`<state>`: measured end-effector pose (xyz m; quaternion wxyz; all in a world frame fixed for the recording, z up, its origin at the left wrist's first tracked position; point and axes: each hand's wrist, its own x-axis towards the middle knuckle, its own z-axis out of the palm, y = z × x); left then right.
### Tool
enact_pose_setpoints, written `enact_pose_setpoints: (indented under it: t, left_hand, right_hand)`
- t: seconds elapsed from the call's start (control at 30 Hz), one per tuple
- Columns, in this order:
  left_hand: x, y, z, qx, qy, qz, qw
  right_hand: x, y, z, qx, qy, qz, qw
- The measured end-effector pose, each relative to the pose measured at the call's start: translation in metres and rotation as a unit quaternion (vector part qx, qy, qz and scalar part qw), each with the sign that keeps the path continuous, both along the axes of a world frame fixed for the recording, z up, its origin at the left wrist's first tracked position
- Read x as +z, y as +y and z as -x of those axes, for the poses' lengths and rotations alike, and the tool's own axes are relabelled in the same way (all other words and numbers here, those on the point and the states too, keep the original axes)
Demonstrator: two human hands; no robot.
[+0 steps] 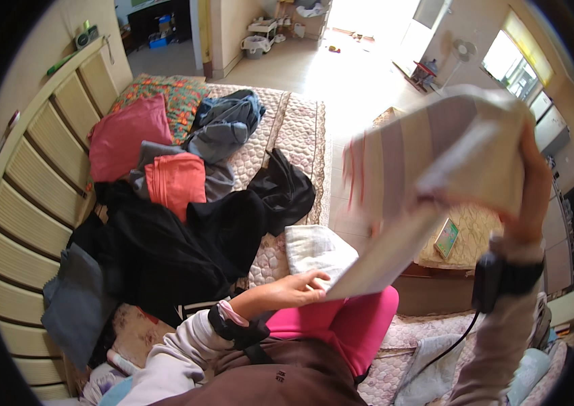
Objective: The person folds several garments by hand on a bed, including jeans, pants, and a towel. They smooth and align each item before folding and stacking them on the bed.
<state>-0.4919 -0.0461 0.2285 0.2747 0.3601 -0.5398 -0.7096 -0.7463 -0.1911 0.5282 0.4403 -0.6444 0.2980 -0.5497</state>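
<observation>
A striped cloth [398, 157] in cream and dull mauve, with reddish threads along one edge, is stretched up and across in front of me, blurred by motion. At its upper right side, my right hand [533, 172] grips the cloth well above my lap. Low over my pink-trousered knees, my left hand [297, 290] pinches the cloth's lower left corner between thumb and fingers. Just beyond that hand, a folded white checked cloth [320, 251] lies on the quilted bedspread [305, 132].
Black garments [175, 243] are heaped to the left, with a folded coral cloth [175, 180], a pink pillow [130, 134] and jeans [226, 122] beyond. A phone [446, 237] rests on a covered table [474, 233] at right. A slatted headboard [33, 198] borders the left.
</observation>
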Motion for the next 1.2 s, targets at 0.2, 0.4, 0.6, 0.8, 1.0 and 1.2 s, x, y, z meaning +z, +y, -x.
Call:
enact_pose_setpoints:
  t: [0.2, 0.4, 0.6, 0.8, 1.0, 1.2]
  left_hand:
    - [0.011, -0.047, -0.014, 0.043, 0.079, -0.023, 0.996]
    - [0.015, -0.065, -0.013, 0.098, 0.431, -0.174, 0.880]
    - [0.031, -0.032, -0.046, 0.103, 0.469, -0.183, 0.858]
    - [0.087, -0.052, -0.041, -0.030, 0.621, -0.091, 0.778]
    - [0.118, -0.045, -0.003, 0.210, 0.376, 0.268, 0.862]
    - [0.156, -0.048, -0.024, 0.035, 0.632, -0.028, 0.774]
  right_hand:
    - [0.058, -0.030, -0.011, -0.029, -0.018, 0.134, 0.990]
    - [0.044, 0.024, -0.026, -0.189, 0.110, 0.322, 0.921]
    - [0.011, 0.044, -0.060, 0.162, -0.162, 0.147, 0.962]
    - [0.014, 0.073, -0.065, 0.175, -0.222, 0.130, 0.950]
    - [0.011, 0.087, -0.041, -0.027, -0.131, 0.213, 0.968]
    - [-0.011, 0.085, 0.005, -0.009, -0.140, 0.067, 0.988]
